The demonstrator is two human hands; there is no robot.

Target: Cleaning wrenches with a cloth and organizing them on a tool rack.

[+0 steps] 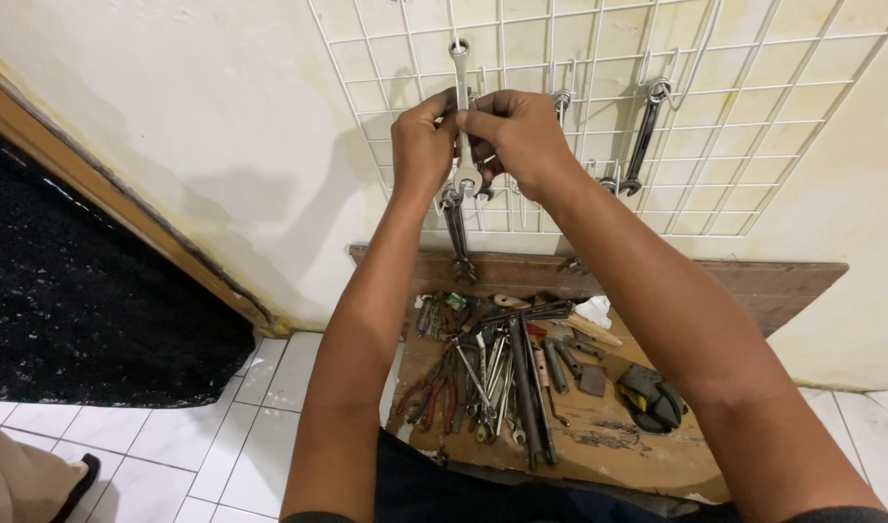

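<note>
Both my hands are raised to a white wire grid panel (754,116) on the wall. My left hand (422,140) and my right hand (521,136) pinch the shaft of a silver combination wrench (460,73) that stands upright against the grid, ring end at the top. Just below my hands a darker wrench (456,232) hangs down from the grid. Another wrench (645,136) hangs from a hook to the right.
Below the grid a wooden board (618,436) on the floor carries a pile of hand tools (492,373): pliers with red handles, wrenches, screwdrivers, a dark glove (652,395). White floor tiles (221,446) lie to the left, beside a dark doorway (66,300).
</note>
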